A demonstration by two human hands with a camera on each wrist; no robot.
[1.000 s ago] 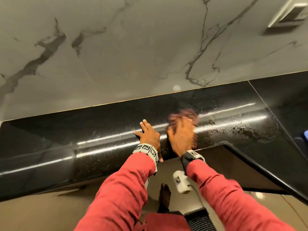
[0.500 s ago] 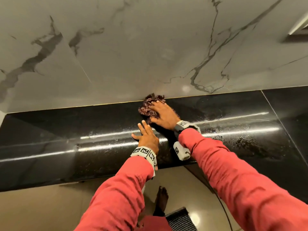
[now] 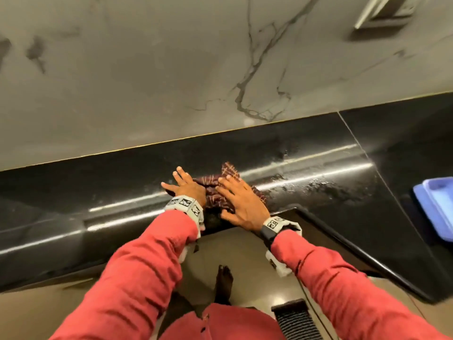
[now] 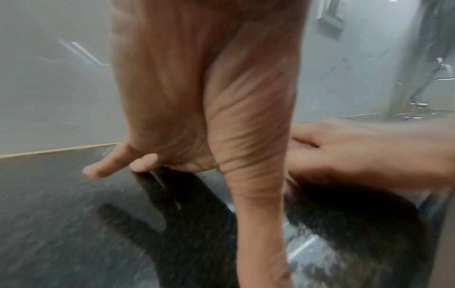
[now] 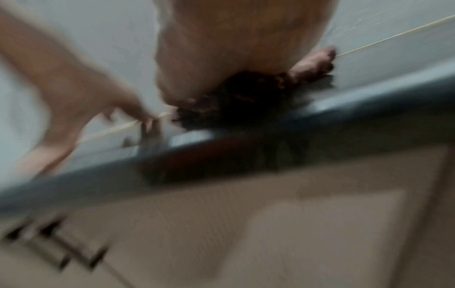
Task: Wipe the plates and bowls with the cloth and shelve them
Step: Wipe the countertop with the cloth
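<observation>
A maroon checked cloth [image 3: 215, 192] lies bunched on the wet black countertop [image 3: 306, 168] near its front edge. My right hand [image 3: 240, 200] presses flat on the cloth with straight, spread fingers. In the blurred right wrist view the cloth [image 5: 234, 97] shows as a dark wad under the palm [image 5: 234, 48]. My left hand [image 3: 186, 185] lies flat on the counter just left of the cloth, its fingers [image 4: 103, 167] straight and touching the stone. It holds nothing. No plates or bowls are in view.
A grey marble wall [image 3: 196, 69] rises behind the counter. Water streaks and droplets [image 3: 326, 187] spread right of the cloth. A blue plastic tray [image 3: 436, 207] sits at the far right. The counter turns a corner toward me on the right. A dark mat [image 3: 294, 320] lies on the floor.
The right hand has dragged the cloth back from the wall edge toward the counter's front, next to the left hand. The left hand has stayed flat on the counter.
</observation>
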